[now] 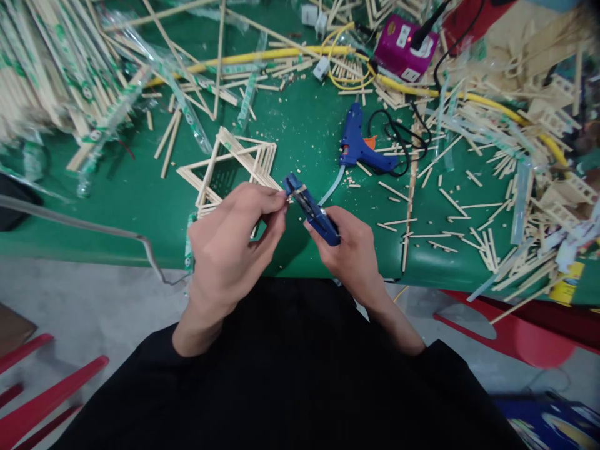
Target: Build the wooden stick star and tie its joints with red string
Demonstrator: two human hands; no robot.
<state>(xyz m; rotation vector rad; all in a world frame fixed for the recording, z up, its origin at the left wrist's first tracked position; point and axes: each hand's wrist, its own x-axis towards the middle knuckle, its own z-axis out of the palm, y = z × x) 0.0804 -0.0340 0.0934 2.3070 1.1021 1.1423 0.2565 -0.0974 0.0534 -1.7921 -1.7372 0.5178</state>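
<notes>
My right hand (349,247) is closed around a blue hand tool (312,209) with a metal part along its middle, held tilted over the table's front edge; its exact kind is not clear. At the tool's far end, my left hand (234,244) has thumb and fingers pinched together. Whatever lies between those fingertips is too small to make out. Behind the left hand stands a star-like frame of stacked thin wooden sticks (234,156), partly covered by the hand. A blue hot glue gun (359,140) lies beyond the tool, with a pale glue stick in it.
Bundled wooden sticks (51,69) fill the back left of the green table (300,125). Loose sticks (487,244) and offcuts spread over the right side. A purple power socket block (405,47) sits at the back with a yellow cable (262,57). Red chairs (60,400) stand below.
</notes>
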